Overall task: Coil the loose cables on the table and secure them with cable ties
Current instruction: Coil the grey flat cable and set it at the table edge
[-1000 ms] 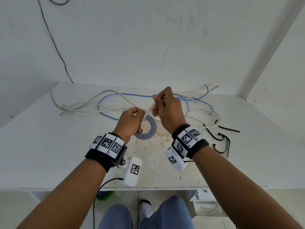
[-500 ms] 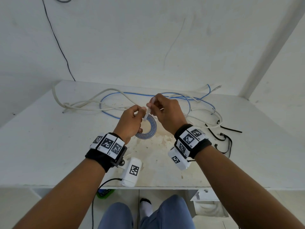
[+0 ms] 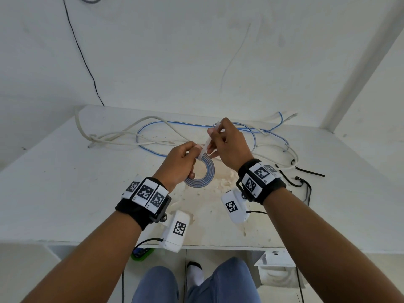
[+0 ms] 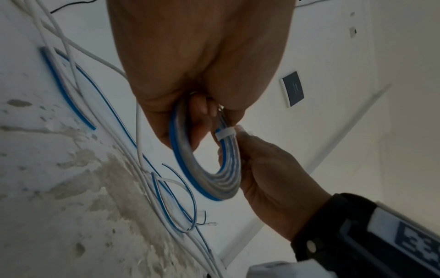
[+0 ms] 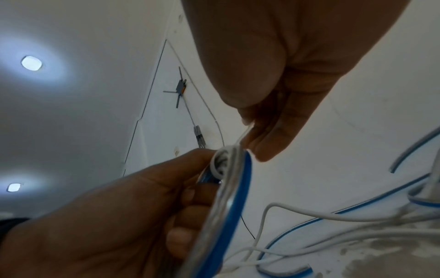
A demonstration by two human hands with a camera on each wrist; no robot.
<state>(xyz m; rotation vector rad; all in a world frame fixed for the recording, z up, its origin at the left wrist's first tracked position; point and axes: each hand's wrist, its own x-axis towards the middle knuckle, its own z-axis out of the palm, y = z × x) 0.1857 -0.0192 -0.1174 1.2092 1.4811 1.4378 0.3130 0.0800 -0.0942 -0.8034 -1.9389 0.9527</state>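
A small flat coil of blue and grey cable hangs just above the table. My left hand grips the coil's top; in the left wrist view its fingers curl through the coil. A white cable tie is wrapped round the coil's strands. My right hand pinches the tie's tail, which slants up and to the right. The right wrist view shows the tail leaving the coil between my right fingers.
Loose white cable and blue cable sprawl across the back of the table. Black cable ties lie at the right. The table's middle is stained. A white wall rises behind; my knees show below the front edge.
My right hand has risen up and to the right since half a second ago, taking the tie's tail with it. The left hand keeps the coil in about the same place.
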